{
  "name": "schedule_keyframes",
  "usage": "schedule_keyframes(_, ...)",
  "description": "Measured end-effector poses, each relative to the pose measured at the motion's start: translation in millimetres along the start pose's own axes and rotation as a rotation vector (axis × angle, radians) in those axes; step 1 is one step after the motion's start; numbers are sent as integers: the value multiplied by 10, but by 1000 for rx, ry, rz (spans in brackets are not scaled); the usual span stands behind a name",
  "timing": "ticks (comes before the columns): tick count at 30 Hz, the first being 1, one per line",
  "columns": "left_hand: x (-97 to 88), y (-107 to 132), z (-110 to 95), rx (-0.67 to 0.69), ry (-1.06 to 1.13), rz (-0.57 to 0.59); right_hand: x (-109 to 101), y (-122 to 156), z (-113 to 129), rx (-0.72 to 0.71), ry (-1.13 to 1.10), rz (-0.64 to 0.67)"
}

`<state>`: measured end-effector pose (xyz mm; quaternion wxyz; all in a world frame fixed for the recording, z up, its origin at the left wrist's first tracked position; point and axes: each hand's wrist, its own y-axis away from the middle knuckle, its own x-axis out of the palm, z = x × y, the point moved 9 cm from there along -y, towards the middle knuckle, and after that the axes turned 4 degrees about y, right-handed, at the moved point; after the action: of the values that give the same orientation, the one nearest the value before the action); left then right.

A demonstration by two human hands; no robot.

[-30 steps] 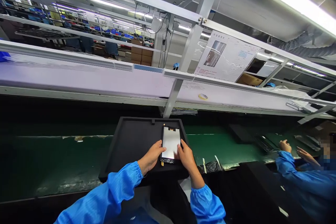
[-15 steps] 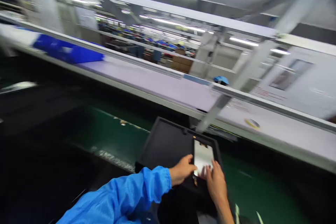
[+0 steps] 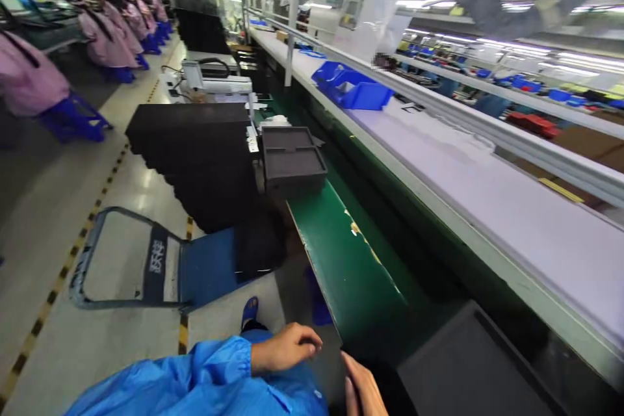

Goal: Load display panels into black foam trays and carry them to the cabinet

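Left hand [image 3: 285, 348] and right hand [image 3: 363, 390] at the lower edge, apart and empty, fingers loosely curled, clamped on nothing; the right is partly cut off by the frame. The left emerges from a blue antistatic sleeve [image 3: 180, 377]. Sound handling here, on this judgement, means relaxed fingers held clear of surfaces, as shown. Nearest to the right hand, at 4 o'clock, lies the corner of a dark foam tray [image 3: 480, 370], just beside the fingers and not touched. Beyond the hands runs a green conveyor belt [image 3: 346, 260], scuffed along its middle, carrying a second dark foam tray [image 3: 292, 162] at 12 o'clock. At 11 o'clock stands a stack of black trays [image 3: 195, 162], and behind it a benchtop machine [image 3: 214, 81]. At 9 o'clock a blue stool [image 3: 207, 266] with a grey frame sits on a pale floor edged by yellow-and-black tape [image 3: 63, 273]. At 2 o'clock a lilac workbench [image 3: 487, 188] holds blue parts bins [image 3: 351, 88]. Far off at 10 o'clock, workers in pink smocks [image 3: 104, 36] sit in a row.
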<state>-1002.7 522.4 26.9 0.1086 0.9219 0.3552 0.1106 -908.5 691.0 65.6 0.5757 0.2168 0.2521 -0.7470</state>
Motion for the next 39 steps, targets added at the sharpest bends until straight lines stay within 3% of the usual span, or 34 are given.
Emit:
schedule_keyframes(2, -520, 79, 147, -24, 34, -139, 397, -228, 164, 3, -52, 43)
schedule_keyframes(5, -1116, 194, 375, -53, 181, -253, 899, -619, 157, 3, -4, 196)
schedule_keyframes(9, -1732, 275, 624, -75, 281, -308, 1531, -1152, 44, -31, 120, 337)
schedule_keyframes(13, -2317, 336, 746, -73, 276, -358, 2165, -1497, 153, -22, 217, 518)
schedule_keyframes(17, -2786, 332, 899, -93, 261, -382, 2483, -1775, 311, 35, 342, 638)
schedule_keyframes(21, -3105, 199, 968, -53, 278, -405, 2466, -2134, 272, 60, 407, 597)
schedule_keyframes(25, -3421, -49, 818, 16, 339, -487, 2152, -2725, -38, 143, 345, 353)
schedule_keyframes(29, -4030, -422, 466, 118, 363, -741, 1607, -3681, -298, 187, 230, 15)
schedule_keyframes(33, -4650, -1006, -95, 171, 315, -927, 1163, -4915, -208, 124, 220, -206)
schedule_keyframes(36, -4907, -1520, -510, 124, 354, -984, 1133, -5725, -77, 152, 271, -150)
schedule_keyframes(39, -4939, -1969, -736, 91, 481, -983, 1335, -6194, -25, 183, 311, 73)
